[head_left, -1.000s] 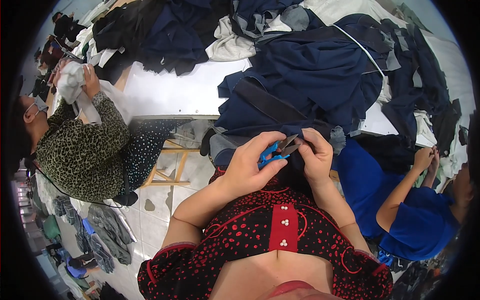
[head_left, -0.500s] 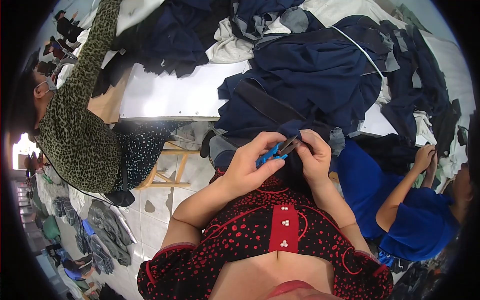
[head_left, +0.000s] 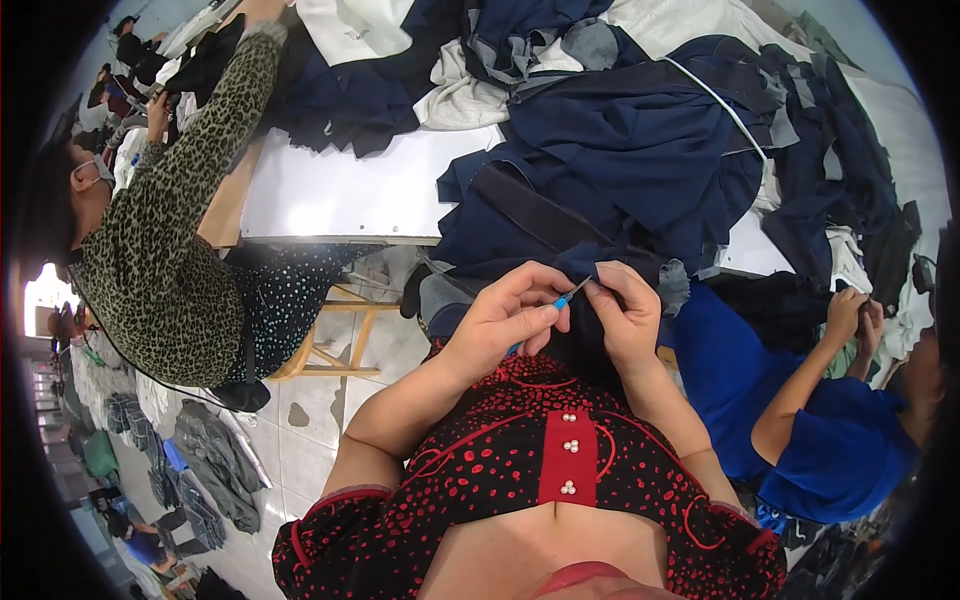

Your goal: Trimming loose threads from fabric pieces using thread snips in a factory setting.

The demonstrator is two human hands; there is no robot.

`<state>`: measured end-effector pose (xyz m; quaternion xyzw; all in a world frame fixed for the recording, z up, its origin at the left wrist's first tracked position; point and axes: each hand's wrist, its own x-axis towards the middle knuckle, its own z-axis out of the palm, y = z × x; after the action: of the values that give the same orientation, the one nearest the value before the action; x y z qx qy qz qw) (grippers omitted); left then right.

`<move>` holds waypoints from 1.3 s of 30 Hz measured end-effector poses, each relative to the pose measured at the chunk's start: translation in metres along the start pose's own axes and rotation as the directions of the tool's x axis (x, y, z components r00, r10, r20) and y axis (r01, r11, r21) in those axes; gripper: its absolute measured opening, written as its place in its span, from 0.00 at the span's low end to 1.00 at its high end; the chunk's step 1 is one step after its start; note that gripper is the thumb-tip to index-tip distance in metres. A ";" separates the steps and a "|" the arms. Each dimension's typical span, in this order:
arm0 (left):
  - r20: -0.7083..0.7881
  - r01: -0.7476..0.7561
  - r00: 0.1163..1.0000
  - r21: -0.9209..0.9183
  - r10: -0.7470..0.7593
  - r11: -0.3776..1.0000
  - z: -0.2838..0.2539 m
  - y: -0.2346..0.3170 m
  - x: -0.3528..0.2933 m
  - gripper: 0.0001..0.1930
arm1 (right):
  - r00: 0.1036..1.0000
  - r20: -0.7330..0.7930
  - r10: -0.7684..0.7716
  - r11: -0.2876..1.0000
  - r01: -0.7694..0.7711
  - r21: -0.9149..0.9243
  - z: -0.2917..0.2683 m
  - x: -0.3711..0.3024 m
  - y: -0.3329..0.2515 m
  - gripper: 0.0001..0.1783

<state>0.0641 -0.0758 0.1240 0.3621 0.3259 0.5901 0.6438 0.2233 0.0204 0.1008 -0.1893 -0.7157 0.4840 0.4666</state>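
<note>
My left hand is closed around small blue-handled thread snips. Their thin blade points up and to the right, toward the fingertips of my right hand. That hand pinches the near edge of a dark navy garment, which spreads from the table down to my lap. The snips' tip is close to the pinched cloth; whether it touches cannot be made out. Any thread there is too small to see.
Past the garment, a white tabletop carries more navy cloth and a crumpled white cloth. At the left sits a co-worker in a leopard-print sleeve, by a wooden stool. Another in blue works at the right.
The snips have turned in my left hand, so their blades now show narrow instead of broad. The left co-worker's arm has swung right, and a white cloth has appeared at the top.
</note>
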 end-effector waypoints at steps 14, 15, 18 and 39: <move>0.132 0.181 0.977 -0.092 -0.168 0.979 -0.055 0.025 0.041 0.25 | 0.780 0.456 0.429 0.789 -0.569 0.232 -0.011 0.027 -0.024 0.08; 0.176 0.250 0.958 -0.113 -0.228 0.962 -0.051 0.025 0.042 0.26 | 0.770 0.452 0.450 0.779 -0.586 0.224 -0.012 0.028 -0.028 0.08; 0.274 0.359 0.910 -0.144 -0.311 0.922 -0.052 0.010 0.040 0.19 | 0.746 0.443 0.497 0.744 -0.629 0.226 -0.011 0.036 -0.037 0.07; 0.161 0.374 0.922 -0.131 -0.352 0.918 -0.055 0.014 0.042 0.10 | 0.750 0.440 0.494 0.856 -0.507 -0.096 -0.024 0.054 -0.036 0.06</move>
<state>0.0142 -0.0291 0.1077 0.2815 0.2952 0.4586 0.7895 0.2237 0.0550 0.1605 -0.2499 -0.7194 0.6318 0.1445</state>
